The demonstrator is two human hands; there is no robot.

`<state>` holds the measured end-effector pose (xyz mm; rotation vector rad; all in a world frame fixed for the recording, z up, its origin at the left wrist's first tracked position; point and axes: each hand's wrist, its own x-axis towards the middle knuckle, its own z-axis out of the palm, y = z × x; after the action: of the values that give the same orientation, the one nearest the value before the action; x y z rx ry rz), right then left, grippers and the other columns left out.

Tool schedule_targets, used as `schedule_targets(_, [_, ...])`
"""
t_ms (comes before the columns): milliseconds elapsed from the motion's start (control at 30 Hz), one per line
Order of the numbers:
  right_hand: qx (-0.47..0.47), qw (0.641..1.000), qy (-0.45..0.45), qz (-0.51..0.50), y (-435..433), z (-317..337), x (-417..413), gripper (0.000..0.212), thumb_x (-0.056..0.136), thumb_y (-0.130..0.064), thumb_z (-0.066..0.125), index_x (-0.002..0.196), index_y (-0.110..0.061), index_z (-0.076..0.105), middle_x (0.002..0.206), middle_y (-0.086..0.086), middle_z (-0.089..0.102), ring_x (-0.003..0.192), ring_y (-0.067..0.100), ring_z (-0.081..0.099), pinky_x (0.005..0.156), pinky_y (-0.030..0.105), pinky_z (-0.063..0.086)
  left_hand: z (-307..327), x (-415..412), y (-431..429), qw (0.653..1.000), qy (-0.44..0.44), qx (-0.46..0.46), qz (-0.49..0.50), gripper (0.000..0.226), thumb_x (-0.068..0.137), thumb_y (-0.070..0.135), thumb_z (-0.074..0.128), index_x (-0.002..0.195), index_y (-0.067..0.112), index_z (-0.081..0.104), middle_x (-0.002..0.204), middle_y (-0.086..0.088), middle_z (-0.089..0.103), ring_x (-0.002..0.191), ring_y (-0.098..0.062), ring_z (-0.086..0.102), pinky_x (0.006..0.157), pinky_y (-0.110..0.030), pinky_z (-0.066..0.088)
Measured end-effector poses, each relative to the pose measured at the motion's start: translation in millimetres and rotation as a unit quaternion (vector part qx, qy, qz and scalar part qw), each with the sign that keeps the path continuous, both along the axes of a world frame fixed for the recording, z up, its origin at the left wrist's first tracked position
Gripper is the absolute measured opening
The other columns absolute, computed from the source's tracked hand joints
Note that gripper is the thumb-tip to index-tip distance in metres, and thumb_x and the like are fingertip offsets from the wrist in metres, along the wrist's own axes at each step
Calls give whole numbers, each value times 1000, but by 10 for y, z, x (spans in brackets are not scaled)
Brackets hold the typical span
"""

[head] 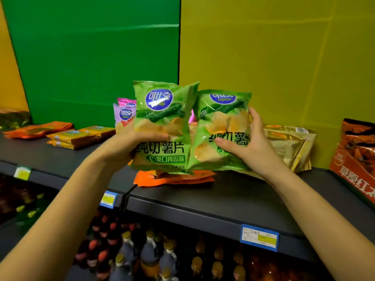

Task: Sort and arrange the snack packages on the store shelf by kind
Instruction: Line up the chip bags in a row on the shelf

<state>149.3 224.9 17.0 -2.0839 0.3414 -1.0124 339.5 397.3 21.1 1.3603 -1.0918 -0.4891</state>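
While both bare arms stretch out over the dark shelf (223,199), we see from the head camera that each hand grips its own bag of crisps. The left hand (125,147) holds the left green bag (162,122) upright, thumb laid across its front and fingers hidden behind it. The right hand (251,147) clasps the right green bag (221,128), thumb on the printed face and fingers curled round its right edge; this bag tilts a little to the right. The two bags stand side by side with their inner edges touching or overlapping, above a flat stack of orange packets (174,178) at the front of the shelf; we cannot tell whether they rest on the stack. Behind the left green bag we see pink bags (123,114) standing upright. Just beside the right hand lies a gold bag (290,145), and at the far right edge stands a red-orange bag (355,155). Well to the left lie flat yellow packets (81,136) and, beyond them, orange flat packets (38,129). A blue-edged price tag (259,237) hangs on the shelf lip, with capped bottles (150,254) on the level below.
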Motion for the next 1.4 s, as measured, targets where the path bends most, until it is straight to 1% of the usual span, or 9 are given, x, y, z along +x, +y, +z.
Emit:
schedule_targets(167, [2, 999, -39, -36, 163, 57, 724, 110, 59, -51, 77, 145, -18, 17, 143, -2, 43, 130, 15, 42, 111, 37, 34, 22, 817, 433, 995, 14, -47, 91, 84, 35, 32, 89, 111, 6, 65, 91, -4, 76, 76, -14, 72, 62, -24, 56])
schedule_targets(333, [55, 996, -65, -42, 405, 59, 1557, 88, 74, -29, 75, 141, -14, 21, 137, 1, 44, 125, 17, 43, 108, 32, 33, -94, 1745, 728, 981, 48, -28, 185, 45, 61, 10, 77, 105, 7, 64, 68, 3, 75, 58, -9, 71, 50, -20, 55])
schedule_targets(433, [85, 993, -61, -52, 561, 30, 2025, 88, 76, -25, 73, 141, -13, 15, 131, -3, 39, 117, 11, 39, 97, 22, 30, -223, 2194, 787, 980, 60, 3, 189, 63, 49, 20, 79, 109, 6, 64, 89, -9, 73, 68, -16, 72, 59, -27, 59])
schedule_targets(567, [120, 986, -64, -98, 669, -9, 2595, 81, 74, -18, 74, 133, -12, 18, 128, 3, 40, 114, 18, 42, 91, 25, 34, -381, 2547, 689, 981, 96, -9, 170, 36, 63, 6, 77, 97, 10, 64, 81, -6, 72, 56, -9, 70, 49, -23, 57])
schedule_targets(767, [128, 984, 13, -126, 733, -147, 3184, 94, 73, -31, 74, 138, -8, 11, 135, 10, 39, 131, 32, 34, 109, 45, 32, -628, 2866, 532, 984, 107, -28, 136, 32, 67, 2, 75, 94, 16, 66, 77, 1, 76, 70, -18, 71, 66, -31, 60])
schedule_targets(833, [118, 982, 54, -139, 725, -194, 3244, 102, 79, -35, 69, 145, -5, -2, 149, 14, 27, 138, 31, 25, 112, 33, 24, -659, 2948, 525, 983, 116, -40, 138, 30, 69, 0, 74, 87, 21, 63, 75, 2, 75, 71, -19, 70, 68, -35, 60])
schedule_targets(967, [74, 977, 144, -139, 689, -222, 3240, 91, 83, -30, 66, 144, -6, 3, 145, 15, 34, 128, 23, 36, 78, 17, 30, -704, 3114, 537, 981, 125, -56, 140, 30, 68, 1, 75, 87, 21, 63, 82, 2, 73, 77, -22, 68, 78, -38, 56])
schedule_targets(1100, [0, 957, 233, -170, 666, -220, 3227, 109, 73, -33, 75, 146, -6, -1, 147, 19, 33, 135, 34, 33, 107, 36, 32, -733, 3204, 501, 989, 82, -33, 118, 55, 58, 9, 83, 109, 12, 62, 95, -5, 72, 77, -15, 71, 73, -33, 58])
schedule_targets(1400, [-50, 922, 300, -240, 568, -206, 3091, 100, 75, -37, 72, 145, -6, 8, 146, 18, 37, 129, 36, 42, 99, 39, 40, -693, 3263, 212, 992, 68, 0, 109, 86, 38, 30, 87, 116, 10, 59, 108, -12, 70, 97, -29, 68, 89, -44, 54])
